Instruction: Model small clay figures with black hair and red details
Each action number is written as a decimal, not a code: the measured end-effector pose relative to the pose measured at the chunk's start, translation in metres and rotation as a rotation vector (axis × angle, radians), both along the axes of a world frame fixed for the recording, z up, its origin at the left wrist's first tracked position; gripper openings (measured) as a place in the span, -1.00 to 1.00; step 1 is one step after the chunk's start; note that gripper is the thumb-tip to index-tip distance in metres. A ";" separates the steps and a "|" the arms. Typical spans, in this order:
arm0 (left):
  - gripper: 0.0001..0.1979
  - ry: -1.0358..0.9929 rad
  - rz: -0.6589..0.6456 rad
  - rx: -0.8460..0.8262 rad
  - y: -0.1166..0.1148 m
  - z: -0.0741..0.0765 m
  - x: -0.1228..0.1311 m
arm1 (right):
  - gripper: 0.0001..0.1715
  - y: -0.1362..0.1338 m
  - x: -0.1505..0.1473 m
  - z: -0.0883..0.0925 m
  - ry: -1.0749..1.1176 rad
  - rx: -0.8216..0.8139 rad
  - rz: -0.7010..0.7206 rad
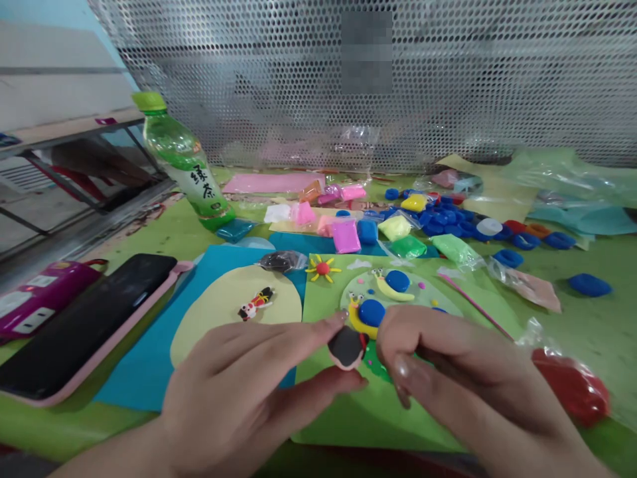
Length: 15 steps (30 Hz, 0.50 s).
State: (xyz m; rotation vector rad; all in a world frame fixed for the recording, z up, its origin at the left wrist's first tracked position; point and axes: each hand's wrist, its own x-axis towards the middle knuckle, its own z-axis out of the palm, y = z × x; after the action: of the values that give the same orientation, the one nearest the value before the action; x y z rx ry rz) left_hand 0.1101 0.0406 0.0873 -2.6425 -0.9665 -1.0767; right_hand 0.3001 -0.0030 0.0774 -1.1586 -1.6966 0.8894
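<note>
Between the thumb and fingers of my left hand (249,372) is a small clay head (347,350), black on top and pale below, with a bit of red on its right side. My right hand (448,365) is closed in a pinch just right of the head; whatever it may hold is hidden. Under my hands lies a green card (328,418) with two clay snails, blue-shelled and yellow-bodied; the nearer snail (371,315) shows just behind the head. A clay sun (323,268) sits at the card's upper left. On the blue card (144,372) rests a small clay figure (256,303).
At left are a black-screened phone (94,325), a purple device (47,299) and a green tea bottle (186,166). Wrapped clay packets (346,236) and blue pieces (448,216) lie along the back, before a perforated metal panel (279,79). A red clay packet (572,388) lies at right.
</note>
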 end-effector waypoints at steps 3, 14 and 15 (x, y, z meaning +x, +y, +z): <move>-0.59 0.024 -0.011 0.031 -0.001 -0.005 -0.002 | -0.78 -0.002 0.000 0.000 -0.075 0.156 0.002; -0.79 -0.113 -0.061 0.057 -0.004 -0.013 -0.007 | -0.70 -0.003 0.001 -0.013 -0.581 0.670 -0.103; -0.82 -0.166 -0.037 0.062 -0.007 -0.017 -0.006 | -0.72 -0.002 0.000 -0.014 -0.597 0.732 -0.133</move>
State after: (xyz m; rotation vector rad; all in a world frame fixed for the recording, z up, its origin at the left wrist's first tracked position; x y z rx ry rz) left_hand 0.1041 0.0338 0.0707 -2.5639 -0.9002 -1.3293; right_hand 0.3005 -0.0051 0.0630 -1.0384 -2.1140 -0.2150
